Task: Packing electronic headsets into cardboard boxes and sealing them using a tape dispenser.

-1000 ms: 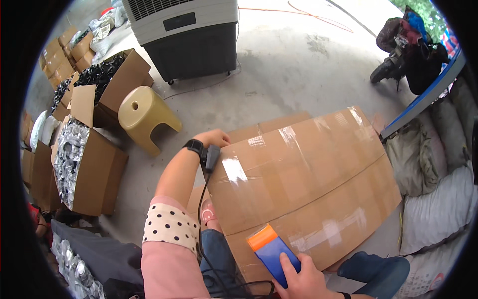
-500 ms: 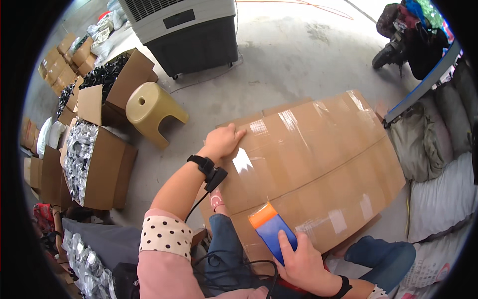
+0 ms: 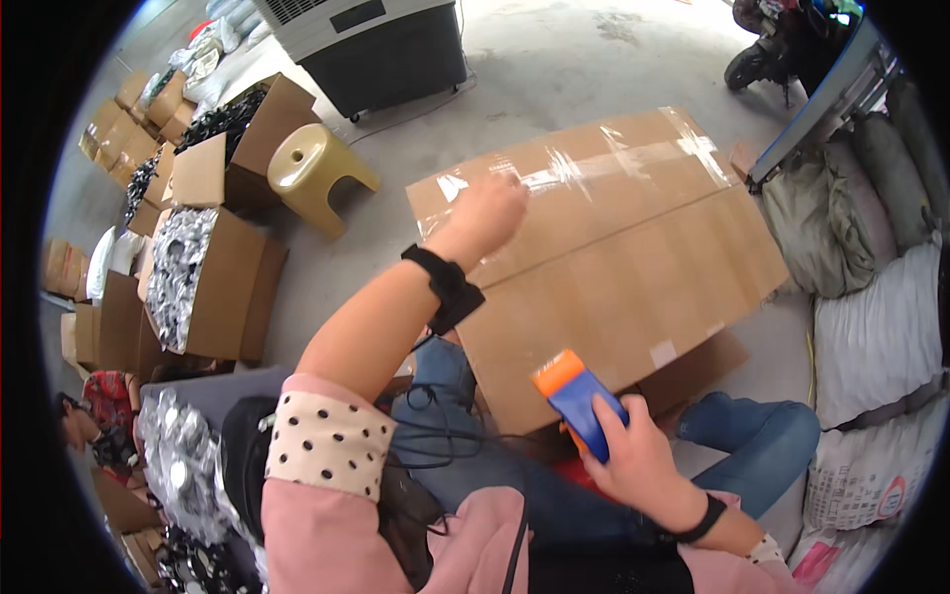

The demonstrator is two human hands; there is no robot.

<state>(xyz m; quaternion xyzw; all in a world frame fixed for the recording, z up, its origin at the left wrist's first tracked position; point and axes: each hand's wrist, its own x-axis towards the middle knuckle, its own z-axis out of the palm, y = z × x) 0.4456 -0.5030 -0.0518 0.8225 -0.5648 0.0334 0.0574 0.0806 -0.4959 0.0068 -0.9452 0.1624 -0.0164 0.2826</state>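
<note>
A large brown cardboard box [image 3: 614, 287] lies in front of my legs, with a seam across its upper face and strips of clear tape [image 3: 569, 170] toward its far edge. My left hand [image 3: 490, 213] is over the box's far left part, by the tape, its fingers curled in; the fingertips are hidden. In my right hand [image 3: 638, 455] is a blue and orange tape dispenser [image 3: 586, 404], held just above the box's near edge. A brown flap [image 3: 698, 374] shows below that edge.
A beige stool [image 3: 315, 168] stands beyond the box to the left, near open cartons of silvery parts [image 3: 180, 277]. Farther back is a grey-and-black air cooler [image 3: 381, 59]. White sacks [image 3: 876, 337] line the right side, and a black cable [image 3: 450, 460] crosses my lap.
The view has shifted, and the box appears tipped, with more of its near face showing. My left hand has left the far left edge and curled inward. The dispenser moved right, off the seam area.
</note>
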